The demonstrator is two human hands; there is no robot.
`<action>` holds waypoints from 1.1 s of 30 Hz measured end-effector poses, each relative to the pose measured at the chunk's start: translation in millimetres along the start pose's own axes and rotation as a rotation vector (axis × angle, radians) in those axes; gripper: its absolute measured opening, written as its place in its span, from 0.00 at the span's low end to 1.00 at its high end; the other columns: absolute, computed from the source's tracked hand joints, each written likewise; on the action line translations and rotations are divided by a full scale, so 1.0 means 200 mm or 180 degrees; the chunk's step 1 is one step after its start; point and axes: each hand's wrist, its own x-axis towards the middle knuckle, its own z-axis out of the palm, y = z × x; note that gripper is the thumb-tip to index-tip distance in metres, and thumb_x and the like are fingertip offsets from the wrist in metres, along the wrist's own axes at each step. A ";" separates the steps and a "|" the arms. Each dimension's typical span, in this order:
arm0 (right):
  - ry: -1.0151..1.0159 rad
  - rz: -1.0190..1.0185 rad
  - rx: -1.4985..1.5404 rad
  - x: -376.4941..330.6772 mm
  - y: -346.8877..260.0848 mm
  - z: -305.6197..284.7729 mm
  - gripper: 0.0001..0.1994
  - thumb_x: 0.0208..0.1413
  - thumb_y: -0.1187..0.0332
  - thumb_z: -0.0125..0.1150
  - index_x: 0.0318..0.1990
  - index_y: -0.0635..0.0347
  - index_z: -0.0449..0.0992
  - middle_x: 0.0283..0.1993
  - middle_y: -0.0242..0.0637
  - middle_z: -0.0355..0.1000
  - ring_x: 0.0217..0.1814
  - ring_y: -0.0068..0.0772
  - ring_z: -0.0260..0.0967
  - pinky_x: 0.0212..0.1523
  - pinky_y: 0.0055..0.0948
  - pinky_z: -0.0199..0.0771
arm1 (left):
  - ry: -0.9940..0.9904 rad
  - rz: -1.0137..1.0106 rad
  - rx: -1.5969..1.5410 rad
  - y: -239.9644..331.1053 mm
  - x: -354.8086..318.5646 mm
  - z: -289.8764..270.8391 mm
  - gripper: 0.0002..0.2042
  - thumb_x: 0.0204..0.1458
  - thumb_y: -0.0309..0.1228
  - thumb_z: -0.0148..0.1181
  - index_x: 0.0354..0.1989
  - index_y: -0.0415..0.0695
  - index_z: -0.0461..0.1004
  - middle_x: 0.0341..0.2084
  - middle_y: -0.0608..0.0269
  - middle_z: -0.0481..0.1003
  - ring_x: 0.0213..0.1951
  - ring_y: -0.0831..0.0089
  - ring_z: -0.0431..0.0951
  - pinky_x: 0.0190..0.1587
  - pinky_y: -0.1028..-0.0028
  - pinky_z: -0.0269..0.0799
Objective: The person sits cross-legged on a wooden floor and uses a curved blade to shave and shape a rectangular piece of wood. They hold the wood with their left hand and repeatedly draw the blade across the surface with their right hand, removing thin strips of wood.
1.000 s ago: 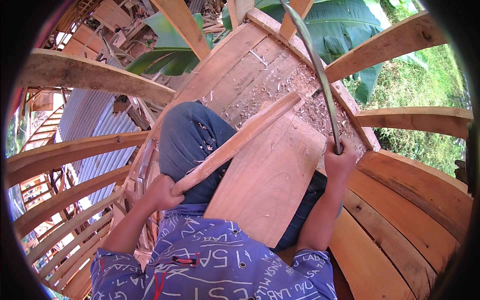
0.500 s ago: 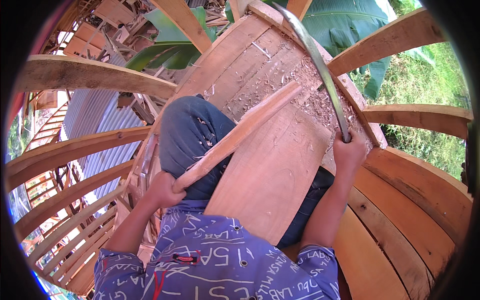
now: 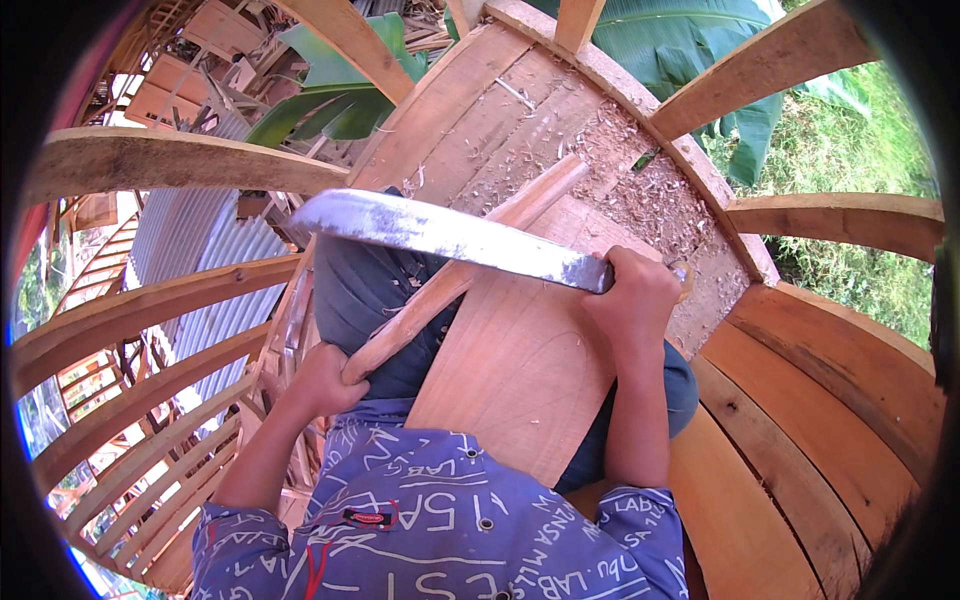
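Two hands in view, both closed: left hand (image 3: 328,380) has its fingers round the near end of one wooden stick (image 3: 415,318), which slants away up and right from them; right hand (image 3: 636,297) has its fingers wrapped on the handle of one machete (image 3: 450,234), blade running left from them and crossing above the stick, contact can't tell. Step in hand looks like a blade pass on the stick; next move seems to call for a firm left hold, steady edge angle, left fingers clear of the blade. One broad board (image 3: 530,365) sits between both hands' fingers. Beyond right fingers, wood shavings (image 3: 685,205), uncountable, on plank floor (image 3: 450,130). Farther: curved ribs (image 3: 160,305), at least five left of left fingers; at least two big leaves (image 3: 690,50); grass (image 3: 850,150) far right.
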 end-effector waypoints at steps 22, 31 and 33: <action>-0.0396 0.0173 0.0115 -0.01 -0.03 -0.01 0.08 0.28 0.68 0.61 0.22 0.57 0.76 0.21 0.42 0.72 0.26 0.46 0.71 0.28 0.37 0.68 | 0.0670 -0.0199 0.0541 0.07 -0.03 0.08 0.17 0.29 0.39 0.63 0.11 0.35 0.71 0.12 0.41 0.69 0.21 0.46 0.74 0.27 0.58 0.71; 0.0134 0.0869 -0.0275 0.01 0.11 -0.05 0.06 0.37 0.64 0.61 0.22 0.56 0.77 0.19 0.41 0.71 0.23 0.45 0.71 0.26 0.39 0.68 | 0.0691 -0.0207 0.0590 0.06 -0.03 0.09 0.17 0.29 0.39 0.64 0.10 0.35 0.71 0.12 0.41 0.69 0.21 0.45 0.74 0.28 0.57 0.71; 0.0337 0.1322 -0.0281 0.04 0.25 -0.07 0.09 0.41 0.62 0.62 0.23 0.58 0.77 0.19 0.42 0.71 0.23 0.47 0.71 0.27 0.41 0.67 | 0.0675 -0.0201 0.0564 0.06 -0.02 0.09 0.17 0.29 0.39 0.64 0.10 0.35 0.71 0.12 0.41 0.69 0.21 0.45 0.74 0.28 0.57 0.71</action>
